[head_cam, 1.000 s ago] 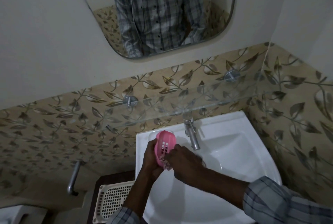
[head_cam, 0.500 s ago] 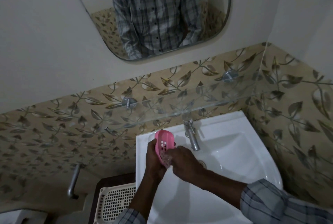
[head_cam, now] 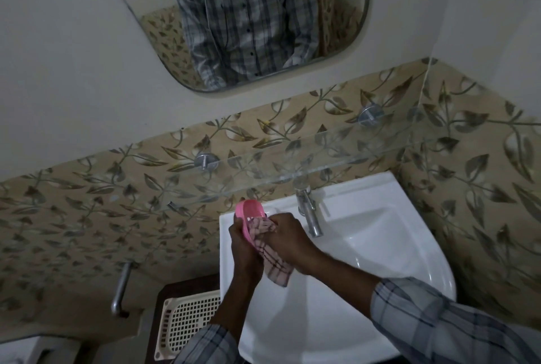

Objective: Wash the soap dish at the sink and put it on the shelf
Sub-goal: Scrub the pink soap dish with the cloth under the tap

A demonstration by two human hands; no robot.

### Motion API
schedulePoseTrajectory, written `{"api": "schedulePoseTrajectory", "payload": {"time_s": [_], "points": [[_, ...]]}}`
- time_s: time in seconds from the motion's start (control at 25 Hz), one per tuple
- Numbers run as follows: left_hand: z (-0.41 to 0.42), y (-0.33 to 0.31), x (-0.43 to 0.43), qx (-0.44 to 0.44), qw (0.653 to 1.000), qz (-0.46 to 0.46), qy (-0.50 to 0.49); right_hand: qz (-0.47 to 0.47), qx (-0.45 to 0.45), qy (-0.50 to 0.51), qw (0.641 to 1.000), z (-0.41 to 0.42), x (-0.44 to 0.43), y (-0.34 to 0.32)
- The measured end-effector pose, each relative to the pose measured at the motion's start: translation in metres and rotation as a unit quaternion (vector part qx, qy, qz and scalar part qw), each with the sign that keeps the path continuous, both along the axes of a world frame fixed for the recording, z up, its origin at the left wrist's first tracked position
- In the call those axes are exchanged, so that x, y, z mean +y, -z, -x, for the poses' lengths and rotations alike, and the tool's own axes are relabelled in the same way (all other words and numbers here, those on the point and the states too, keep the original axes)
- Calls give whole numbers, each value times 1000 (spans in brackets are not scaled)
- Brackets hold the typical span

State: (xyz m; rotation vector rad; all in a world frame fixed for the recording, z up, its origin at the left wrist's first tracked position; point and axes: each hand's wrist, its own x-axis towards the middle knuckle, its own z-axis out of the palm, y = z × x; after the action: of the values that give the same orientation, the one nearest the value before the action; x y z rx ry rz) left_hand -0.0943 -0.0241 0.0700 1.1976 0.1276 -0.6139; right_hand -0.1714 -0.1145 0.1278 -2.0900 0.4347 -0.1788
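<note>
A pink slotted soap dish is held on edge over the left rim of the white sink. My left hand grips its lower half from behind. My right hand presses a pink checked cloth into the dish's inner face; the cloth's tail hangs down between my wrists. A clear glass shelf on two round metal brackets runs along the tiled wall just above the sink. The chrome tap stands right of my hands, with no water visible.
A mirror hangs above the shelf and reflects a person's checked shirt. A cream perforated plastic basket sits on a dark stand left of the sink. A metal pipe handle juts from the wall at left. The tiled side wall closes in on the right.
The dish has turned more edge-on in my left hand. My right hand has pushed the checked cloth further up into the dish, and more of the cloth now shows hanging below.
</note>
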Motion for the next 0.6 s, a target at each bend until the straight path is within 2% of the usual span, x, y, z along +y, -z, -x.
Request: {"api": "schedulePoseTrajectory", "payload": {"time_s": [0.12, 0.16, 0.2, 0.24, 0.28, 0.32, 0.36, 0.44, 0.52, 0.6], "points": [[-7, -1, 4, -8, 1000, -4, -7, 183, 18, -95, 978, 7, 2, 12], [-4, 2, 4, -17, 1000, -16, -9, 183, 29, -97, 978, 9, 3, 16], [2, 6, 4, -28, 999, -35, -14, 120, 28, -66, 990, 10, 5, 15], [8, 7, 4, -37, 998, -51, -22, 12, 37, -15, 999, 5, 5, 9], [14, 9, 3, -44, 997, -62, -22, -117, 46, 38, 991, 0, 2, 5], [17, 12, 4, -55, 996, -64, -12, -229, 50, 76, 969, -4, 0, 3], [17, 13, 4, -67, 996, -63, -13, -278, 44, 88, 955, -4, -3, 2], [14, 14, 5, -70, 996, -47, -7, -250, 32, 37, 967, 1, -8, 1], [18, 9, 7, -66, 997, -29, 23, -141, 44, -18, 989, 10, -5, 0], [27, 3, 8, -39, 998, 4, 43, -78, 30, -9, 996, 12, -5, 4]]}}
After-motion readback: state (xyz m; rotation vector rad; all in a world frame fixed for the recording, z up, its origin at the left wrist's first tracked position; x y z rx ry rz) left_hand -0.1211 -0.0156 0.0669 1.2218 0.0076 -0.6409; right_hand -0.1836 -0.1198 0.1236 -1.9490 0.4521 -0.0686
